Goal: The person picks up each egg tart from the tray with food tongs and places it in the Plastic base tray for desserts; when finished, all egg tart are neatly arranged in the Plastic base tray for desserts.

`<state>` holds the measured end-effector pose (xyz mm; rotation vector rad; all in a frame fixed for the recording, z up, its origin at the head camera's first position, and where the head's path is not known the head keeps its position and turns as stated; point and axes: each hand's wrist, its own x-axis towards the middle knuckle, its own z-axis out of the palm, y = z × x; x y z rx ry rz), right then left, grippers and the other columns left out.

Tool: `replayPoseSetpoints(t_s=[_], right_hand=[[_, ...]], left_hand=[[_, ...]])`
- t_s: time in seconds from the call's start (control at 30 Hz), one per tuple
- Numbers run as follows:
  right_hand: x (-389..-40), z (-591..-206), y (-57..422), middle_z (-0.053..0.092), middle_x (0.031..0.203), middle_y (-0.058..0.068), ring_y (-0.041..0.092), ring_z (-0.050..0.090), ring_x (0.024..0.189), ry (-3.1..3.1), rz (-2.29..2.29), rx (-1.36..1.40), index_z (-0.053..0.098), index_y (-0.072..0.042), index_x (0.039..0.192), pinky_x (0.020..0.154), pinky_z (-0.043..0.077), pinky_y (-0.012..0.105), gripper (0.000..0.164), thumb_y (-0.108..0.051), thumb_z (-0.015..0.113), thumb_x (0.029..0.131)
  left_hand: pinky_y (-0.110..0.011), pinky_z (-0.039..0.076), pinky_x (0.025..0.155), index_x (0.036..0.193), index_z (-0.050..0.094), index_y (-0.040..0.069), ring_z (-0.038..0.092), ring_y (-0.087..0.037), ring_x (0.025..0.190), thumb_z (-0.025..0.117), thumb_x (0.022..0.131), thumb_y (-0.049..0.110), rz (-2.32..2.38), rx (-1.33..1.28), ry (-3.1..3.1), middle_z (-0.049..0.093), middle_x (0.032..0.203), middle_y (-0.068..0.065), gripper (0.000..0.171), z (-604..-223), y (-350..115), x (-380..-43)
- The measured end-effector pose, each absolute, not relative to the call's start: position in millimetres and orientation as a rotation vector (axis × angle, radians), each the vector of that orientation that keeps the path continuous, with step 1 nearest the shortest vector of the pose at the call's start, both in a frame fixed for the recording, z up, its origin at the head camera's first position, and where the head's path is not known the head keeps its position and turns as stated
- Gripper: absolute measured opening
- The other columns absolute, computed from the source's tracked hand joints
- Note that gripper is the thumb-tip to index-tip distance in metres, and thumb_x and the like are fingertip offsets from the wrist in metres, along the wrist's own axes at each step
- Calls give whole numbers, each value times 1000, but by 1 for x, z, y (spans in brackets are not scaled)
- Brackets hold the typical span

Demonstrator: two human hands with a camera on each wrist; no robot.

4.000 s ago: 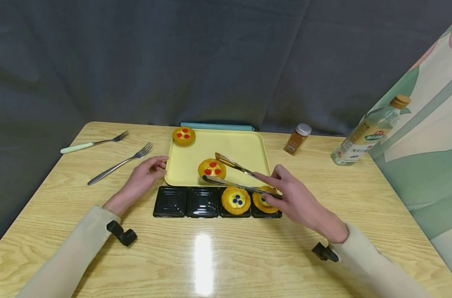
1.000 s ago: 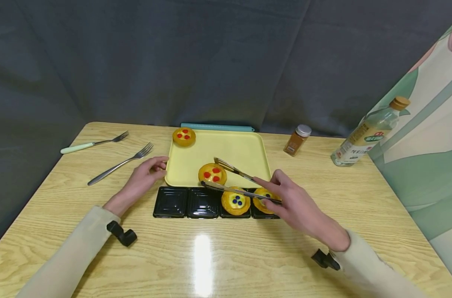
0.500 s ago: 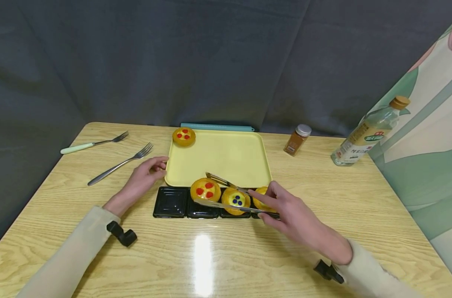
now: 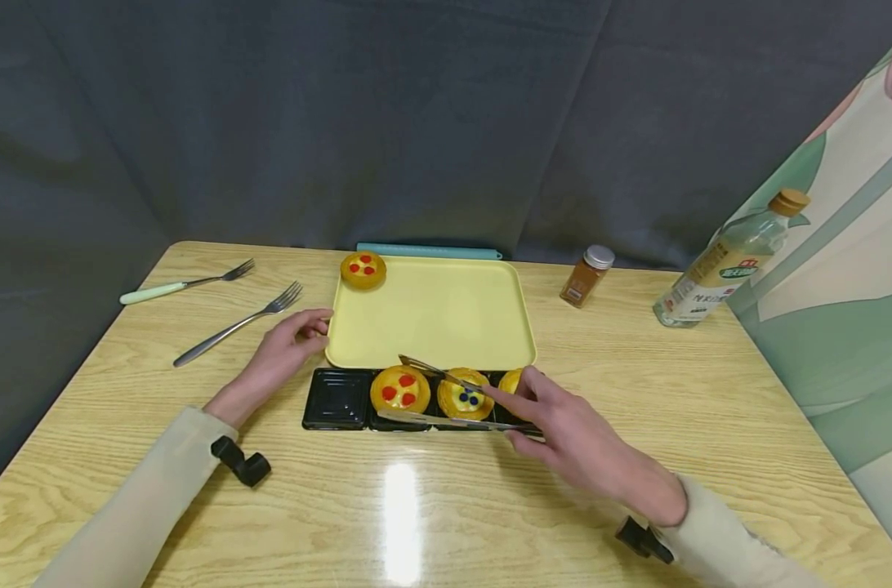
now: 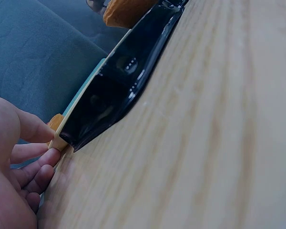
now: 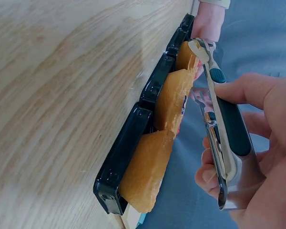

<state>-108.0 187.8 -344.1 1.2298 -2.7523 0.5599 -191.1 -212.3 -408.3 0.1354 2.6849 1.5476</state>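
Right hand (image 4: 574,441) holds metal tongs (image 4: 453,423), thumb on one arm and fingers at the other, the arms standing apart; their tips flank a red-topped tart (image 4: 400,392), one on its far side, one on its near side, though whether both press it I cannot tell. That tart is at the second compartment from the left of a black container (image 4: 336,400), just beside a blue-dotted tart (image 4: 462,400); another tart (image 4: 510,382), partly hidden by the hand, sits at the right end. Across at the left, the left hand (image 4: 287,347) pinches the rim of a yellow tray (image 4: 439,302) near its front corner. The container runs along the tray's front edge, and table wood (image 4: 292,506) stretches from it toward the person. A second red-topped pastry (image 4: 363,269) lies in the tray's far left corner. Two forks (image 4: 233,325) lie left of the tray; a spice jar (image 4: 584,279) and a bottle (image 4: 718,265) stand to its right.
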Motion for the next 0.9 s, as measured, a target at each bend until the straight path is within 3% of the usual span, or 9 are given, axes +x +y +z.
replayPoseSetpoints(t_s=[0.57,0.9], right_hand=[[-112,-326,191,38,96,-5,5,37,70,-2705,601,1210,57,-11,145,57,37,20,58,-14,75,90],[-134,-316,183,38,94,-1,8,38,66,-2715,650,1156,55,-13,147,56,36,24,58,-14,73,92]], left_hand=[[-42,39,90,148,47,1,48,-28,108,58,100,10,1547,137,2680,55,122,-15,50,-408,-212,-191],[-42,40,89,147,48,1,49,-28,107,58,100,10,1531,135,2701,55,120,-15,49,-410,-212,-192]])
